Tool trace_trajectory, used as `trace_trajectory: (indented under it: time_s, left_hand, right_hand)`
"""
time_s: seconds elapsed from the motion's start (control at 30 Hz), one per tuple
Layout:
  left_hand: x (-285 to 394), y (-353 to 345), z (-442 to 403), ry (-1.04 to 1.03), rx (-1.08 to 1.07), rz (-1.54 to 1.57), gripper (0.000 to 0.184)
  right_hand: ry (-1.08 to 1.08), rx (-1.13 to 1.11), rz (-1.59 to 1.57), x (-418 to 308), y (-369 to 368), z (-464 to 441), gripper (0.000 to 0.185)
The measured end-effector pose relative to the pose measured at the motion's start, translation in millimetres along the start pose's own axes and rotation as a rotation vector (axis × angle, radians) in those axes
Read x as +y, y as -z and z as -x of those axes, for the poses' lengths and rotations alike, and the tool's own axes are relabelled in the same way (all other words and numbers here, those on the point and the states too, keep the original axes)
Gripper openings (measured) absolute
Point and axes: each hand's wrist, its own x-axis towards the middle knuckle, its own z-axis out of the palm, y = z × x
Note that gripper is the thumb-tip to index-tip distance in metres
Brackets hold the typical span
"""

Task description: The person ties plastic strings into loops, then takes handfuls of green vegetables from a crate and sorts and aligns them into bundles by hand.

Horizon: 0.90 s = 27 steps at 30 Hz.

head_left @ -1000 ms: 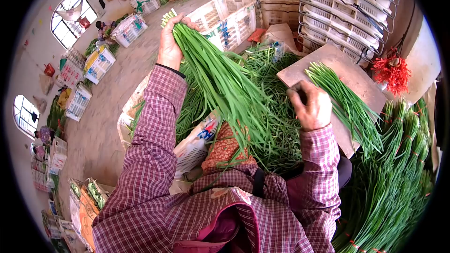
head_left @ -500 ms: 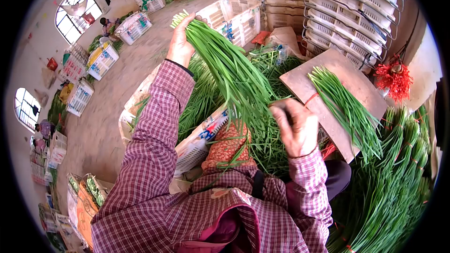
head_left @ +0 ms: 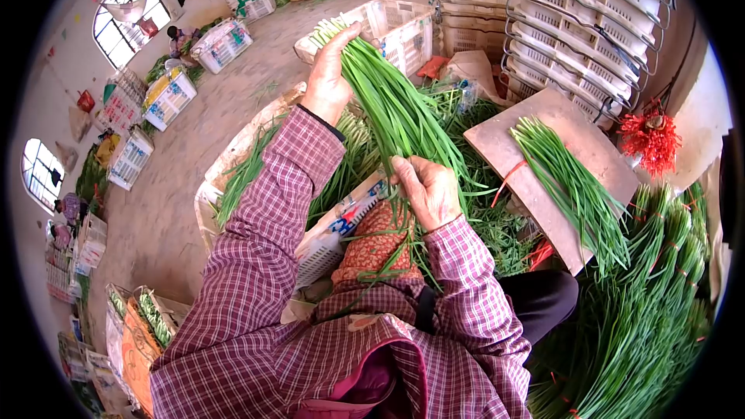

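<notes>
Bunch of green stalks (head_left: 400,109), held above R edge of white crate (head_left: 314,257); long axis slants, pale ends far L, tips near R. L hand (head_left: 330,77) clasps nr pale ends, prob. keeping stalks together; R hand (head_left: 431,190) pinches its leaves lower down. 2nd bunch (head_left: 570,186) on board (head_left: 586,147), tips past near R edge.

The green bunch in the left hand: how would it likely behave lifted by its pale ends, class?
The green bunch would probably flop, since its leaves bend beyond the left hand. It may also splay apart, as no band shows around it and some leaves stray near the right hand.
</notes>
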Motion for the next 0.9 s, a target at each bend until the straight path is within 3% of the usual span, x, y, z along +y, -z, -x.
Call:
trace_trajectory:
  time_s: [0.07, 0.13, 0.2, 0.27, 0.3, 0.33, 0.4, 0.47, 0.53, 0.63, 0.67, 0.73, 0.9]
  left_hand:
    - [0.6, -0.4, 0.3, -0.013, -0.016, -0.008, 0.021]
    - [3.4, -0.1, -0.9, -0.010, -0.022, 0.020, 0.020]
    - [8.2, 7.6, -7.0, -0.033, -0.014, 0.070, 0.021]
    - [17.4, 24.4, -17.3, -0.007, -0.068, 0.183, 0.022]
    - [22.4, 23.1, -13.2, -0.014, -0.121, 0.191, 0.022]
    - [24.5, 20.2, -10.5, -0.018, -0.124, 0.191, 0.022]
    - [26.5, 13.9, -2.3, -0.103, -0.147, 0.054, 0.022]
    - [19.8, 1.3, 2.3, -0.158, -0.218, -0.063, 0.020]
    - [14.9, -37.4, 25.0, -0.285, -0.277, -0.344, 0.013]
    - [-11.2, -102.8, 68.4, -0.626, -0.490, -0.743, 0.006]
    - [-24.7, -117.5, 78.8, -0.718, -0.581, -0.876, 0.007]
    - [-64.3, -142.7, 100.0, -1.240, -0.625, -1.161, 0.009]
    - [-137.1, -158.4, 143.3, -1.299, -0.692, -1.434, 0.015]
  right_hand:
    - [0.019, 0.012, -0.041, -2.4, 3.5, 0.5, 0.041]
    - [-0.057, -0.179, -0.096, -10.0, 15.8, 5.8, 0.036]
    - [0.104, -0.292, 0.035, -6.0, 27.8, 12.7, 0.032]
    - [0.167, -0.415, -0.123, 16.2, 30.9, 28.1, 0.026]
    - [0.340, -0.439, -0.082, 14.1, 35.5, 34.4, 0.024]
    - [0.268, -0.545, 0.188, 10.1, 45.9, 40.8, 0.026]
    - [0.232, -0.350, 0.309, -11.5, 60.8, 46.2, 0.036]
    - [0.236, -0.076, 0.035, -19.3, 71.3, 34.7, 0.044]
    - [0.306, 0.140, 0.284, -39.7, 83.0, 23.3, 0.066]
    - [0.487, 0.235, 0.341, -22.2, 75.5, -0.4, 0.089]
    - [0.519, 0.304, 0.377, -7.4, 67.4, -2.2, 0.087]
    - [0.558, 0.373, 0.465, 17.8, 58.2, -2.8, 0.081]
    - [0.583, 0.442, 0.731, 52.1, 55.5, 4.2, 0.074]
